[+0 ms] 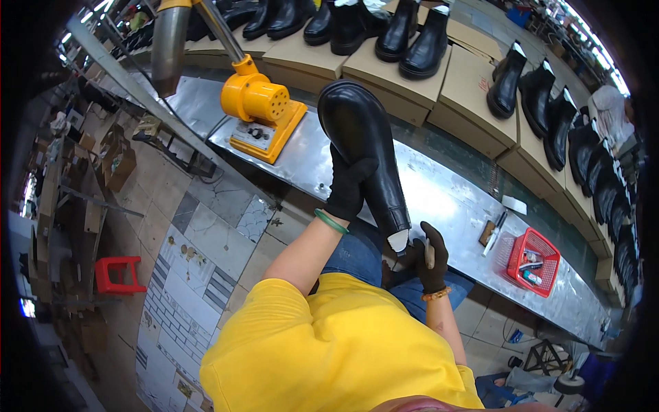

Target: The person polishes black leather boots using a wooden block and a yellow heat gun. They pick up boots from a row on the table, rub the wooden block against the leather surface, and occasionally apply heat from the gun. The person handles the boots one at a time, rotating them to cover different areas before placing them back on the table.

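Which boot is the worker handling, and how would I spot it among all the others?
Find the long metal bench with the yellow machine. Just right of that machine, one black boot is held up by the gloved left hand. Unlike the boots standing on cardboard boxes behind, it is tilted.

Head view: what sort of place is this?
Most likely a shoe factory line: rows of black boots on cardboard boxes, a metal bench, and the left hand gripping a boot.
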`<state>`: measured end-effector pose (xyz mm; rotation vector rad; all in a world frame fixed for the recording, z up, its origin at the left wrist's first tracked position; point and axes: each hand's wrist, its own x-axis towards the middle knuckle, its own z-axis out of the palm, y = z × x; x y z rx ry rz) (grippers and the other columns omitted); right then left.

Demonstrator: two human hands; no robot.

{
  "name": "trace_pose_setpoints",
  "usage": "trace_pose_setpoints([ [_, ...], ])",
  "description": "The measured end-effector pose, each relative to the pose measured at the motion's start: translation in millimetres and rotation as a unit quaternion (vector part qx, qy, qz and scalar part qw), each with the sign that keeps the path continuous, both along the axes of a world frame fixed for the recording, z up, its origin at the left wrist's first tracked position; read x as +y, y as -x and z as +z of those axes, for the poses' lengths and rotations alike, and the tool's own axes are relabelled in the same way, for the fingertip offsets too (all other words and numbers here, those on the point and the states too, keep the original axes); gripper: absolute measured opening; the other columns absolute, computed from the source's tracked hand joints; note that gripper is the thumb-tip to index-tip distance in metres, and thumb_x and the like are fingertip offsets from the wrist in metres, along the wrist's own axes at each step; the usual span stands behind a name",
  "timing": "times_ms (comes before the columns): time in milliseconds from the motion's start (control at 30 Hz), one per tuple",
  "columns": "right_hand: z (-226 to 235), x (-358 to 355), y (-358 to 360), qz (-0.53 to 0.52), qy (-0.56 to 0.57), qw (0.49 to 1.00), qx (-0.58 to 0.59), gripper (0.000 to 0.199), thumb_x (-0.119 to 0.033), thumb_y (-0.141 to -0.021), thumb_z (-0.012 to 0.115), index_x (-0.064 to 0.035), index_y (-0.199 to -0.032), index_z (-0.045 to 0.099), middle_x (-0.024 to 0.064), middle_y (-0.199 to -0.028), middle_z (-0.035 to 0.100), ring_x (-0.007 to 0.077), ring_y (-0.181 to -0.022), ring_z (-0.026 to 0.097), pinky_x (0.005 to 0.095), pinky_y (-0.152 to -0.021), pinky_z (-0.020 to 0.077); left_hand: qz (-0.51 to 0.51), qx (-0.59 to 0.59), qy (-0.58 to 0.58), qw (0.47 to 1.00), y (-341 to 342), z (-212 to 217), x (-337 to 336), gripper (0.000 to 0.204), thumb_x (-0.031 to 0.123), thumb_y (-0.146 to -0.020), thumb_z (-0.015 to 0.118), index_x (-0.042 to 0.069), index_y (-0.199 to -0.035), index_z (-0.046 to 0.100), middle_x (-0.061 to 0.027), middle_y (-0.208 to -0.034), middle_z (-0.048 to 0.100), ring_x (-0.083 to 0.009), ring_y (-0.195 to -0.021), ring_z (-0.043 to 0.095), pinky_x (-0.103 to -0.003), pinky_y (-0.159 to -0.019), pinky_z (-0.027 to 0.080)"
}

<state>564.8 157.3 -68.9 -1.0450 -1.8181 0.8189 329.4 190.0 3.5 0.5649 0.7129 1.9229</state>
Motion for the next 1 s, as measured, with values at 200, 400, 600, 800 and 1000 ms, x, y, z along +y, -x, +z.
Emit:
trace_pose_setpoints([
  [200,-9,11,8,0.03,0.1,0.995,-0.002,0.037,-0.001,-0.079,0.063,-0.0047,-0.115,0.058,0.0124,-0.101,0.065,0.0225,-0.094,0.063,0.0312,-0.082,0.0488,0.021,0.011,0.001,1.0,37,-14,-16,0.072,0.011,-0.068,0.067,0.008,-0.133,0.036,-0.012,-0.12,0.05,-0.0265,-0.108,0.053,-0.038,-0.093,0.046],
  [400,10,13,27,0.039,0.358,0.923,0.135,0.049,-0.009,-0.081,0.063,0.0021,-0.126,0.047,0.0107,-0.095,0.066,0.0152,-0.08,0.064,0.0263,-0.069,0.0512,-0.133,-0.241,-0.103,0.956,55,-22,-31,0.06,0.036,-0.075,0.061,0.0,-0.122,0.05,-0.0158,-0.115,0.058,-0.0285,-0.104,0.057,-0.04,-0.092,0.047],
  [600,39,14,42,0.195,0.455,0.744,0.449,0.065,-0.013,-0.088,0.052,-0.0102,-0.145,0.02,0.0152,-0.12,0.054,0.0262,-0.098,0.06,0.0392,-0.085,0.0478,-0.165,-0.325,-0.083,0.927,38,-48,-9,0.06,0.043,-0.076,0.057,0.002,-0.119,0.052,-0.0161,-0.115,0.058,-0.0273,-0.103,0.057,-0.04,-0.093,0.046],
  [800,34,27,25,0.162,0.457,0.698,0.527,0.043,-0.019,-0.093,0.05,-0.0079,-0.133,0.039,0.0132,-0.124,0.053,0.0256,-0.113,0.054,0.0417,-0.097,0.0439,-0.132,-0.293,0.047,0.946,-2,-41,6,0.062,0.054,-0.083,0.049,0.006,-0.122,0.051,-0.0133,-0.115,0.057,-0.026,-0.105,0.055,-0.038,-0.097,0.043],
  [1000,59,25,3,0.079,0.403,0.763,0.5,0.048,-0.017,-0.09,0.055,-0.0028,-0.132,0.037,0.0078,-0.101,0.059,0.0183,-0.091,0.06,0.0337,-0.077,0.0525,-0.231,-0.293,0.065,0.926,-26,-21,-5,0.054,0.049,-0.09,0.044,0.006,-0.121,0.054,-0.0124,-0.118,0.057,-0.0262,-0.108,0.055,-0.039,-0.097,0.043],
])
